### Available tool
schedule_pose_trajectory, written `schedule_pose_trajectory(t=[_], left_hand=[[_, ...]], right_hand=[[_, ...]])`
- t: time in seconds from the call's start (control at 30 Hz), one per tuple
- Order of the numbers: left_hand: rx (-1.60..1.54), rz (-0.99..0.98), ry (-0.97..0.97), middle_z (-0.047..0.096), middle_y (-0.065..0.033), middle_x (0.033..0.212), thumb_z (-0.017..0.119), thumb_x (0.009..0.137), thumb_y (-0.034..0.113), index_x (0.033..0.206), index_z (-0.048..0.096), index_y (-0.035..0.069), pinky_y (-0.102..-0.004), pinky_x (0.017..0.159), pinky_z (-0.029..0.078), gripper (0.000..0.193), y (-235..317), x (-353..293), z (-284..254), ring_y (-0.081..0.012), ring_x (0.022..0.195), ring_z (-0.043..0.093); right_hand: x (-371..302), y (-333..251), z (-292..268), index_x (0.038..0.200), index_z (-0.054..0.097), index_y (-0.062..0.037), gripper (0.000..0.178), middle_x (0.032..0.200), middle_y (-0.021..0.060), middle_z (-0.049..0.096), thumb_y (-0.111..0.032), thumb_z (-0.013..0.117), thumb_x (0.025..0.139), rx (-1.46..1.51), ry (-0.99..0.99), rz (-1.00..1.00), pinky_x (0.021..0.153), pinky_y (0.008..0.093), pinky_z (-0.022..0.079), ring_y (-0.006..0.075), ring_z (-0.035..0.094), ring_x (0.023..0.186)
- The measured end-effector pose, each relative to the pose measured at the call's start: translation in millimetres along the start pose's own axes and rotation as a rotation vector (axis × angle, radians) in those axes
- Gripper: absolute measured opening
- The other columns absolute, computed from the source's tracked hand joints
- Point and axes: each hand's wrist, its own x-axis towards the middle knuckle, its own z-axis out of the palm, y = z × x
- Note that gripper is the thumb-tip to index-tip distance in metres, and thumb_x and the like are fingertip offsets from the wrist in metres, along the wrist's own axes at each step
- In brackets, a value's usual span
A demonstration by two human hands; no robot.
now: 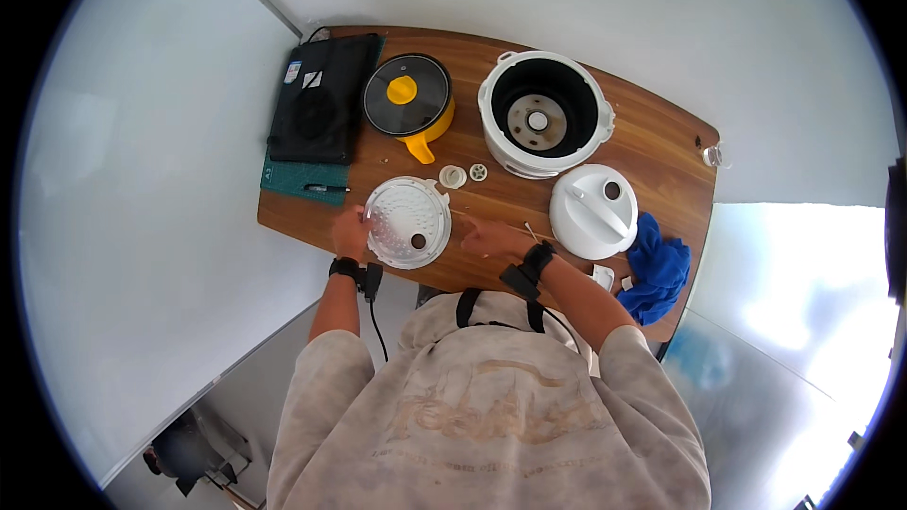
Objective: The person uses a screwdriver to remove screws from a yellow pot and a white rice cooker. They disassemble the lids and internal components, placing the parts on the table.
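A round white perforated inner lid with one dark hole lies at the table's near edge. My left hand is closed at its left rim, fingers on the edge. Just right of the inner lid, my right hand holds nothing visible, its fingers partly stretched toward it. A thin white cotton swab lies beside the right hand. Beyond the inner lid sit a small white cup-like part and a small round slotted part. Farther right rests a domed white outer lid with a handle.
A white cooker body stands open at the back. Left of it are a yellow pot with a glass lid, and a black flat appliance on a green mat. A blue cloth lies at the right, near small white pieces.
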Motion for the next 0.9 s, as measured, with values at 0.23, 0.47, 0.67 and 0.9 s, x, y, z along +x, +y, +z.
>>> schedule_pose_trajectory(t=[0.23, 0.47, 0.67, 0.9], left_hand=[[-0.028, 0.036, -0.029, 0.071, -0.0122, 0.084, 0.077, 0.075, 0.016, 0.094, 0.067, 0.006, -0.0404, 0.071, 0.053, 0.023, -5, -22, -3, -0.0302, 0.078, 0.069], [-0.153, 0.023, 0.004, 0.069, -0.0106, 0.079, 0.076, 0.076, 0.014, 0.092, 0.065, 0.005, -0.0370, 0.067, 0.052, 0.021, 4, -46, -24, -0.0269, 0.072, 0.068], [-0.101, 0.189, -0.002, 0.070, -0.0108, 0.079, 0.078, 0.075, 0.014, 0.097, 0.065, 0.006, -0.0358, 0.065, 0.053, 0.026, 44, -61, -33, -0.0246, 0.070, 0.068], [-0.081, 0.352, -0.165, 0.067, -0.0163, 0.077, 0.074, 0.076, 0.016, 0.091, 0.060, 0.007, -0.0437, 0.065, 0.051, 0.022, 94, -70, 10, -0.0369, 0.074, 0.065]], right_hand=[[16, -25, 12, 0.140, 0.044, -0.0091, 0.058, 0.100, 0.0040, 0.059, -0.017, 0.065, 0.087, 0.450, -0.249, 0.020, 0.069, 0.0260, 0.051, 0.0112, 0.055, 0.077], [16, -17, 27, 0.137, 0.036, -0.0005, 0.066, 0.109, 0.0099, 0.060, -0.027, 0.071, 0.088, 0.454, -0.257, 0.095, 0.076, 0.0295, 0.057, 0.0153, 0.065, 0.089], [-41, -7, 11, 0.131, 0.034, 0.0012, 0.067, 0.115, 0.0118, 0.059, -0.035, 0.071, 0.089, 0.532, -0.279, 0.108, 0.078, 0.0288, 0.057, 0.0174, 0.065, 0.096], [-92, 49, -3, 0.120, 0.043, -0.0014, 0.056, 0.112, 0.0105, 0.060, -0.038, 0.072, 0.088, 0.634, -0.238, 0.198, 0.079, 0.0275, 0.058, 0.0160, 0.065, 0.099]])
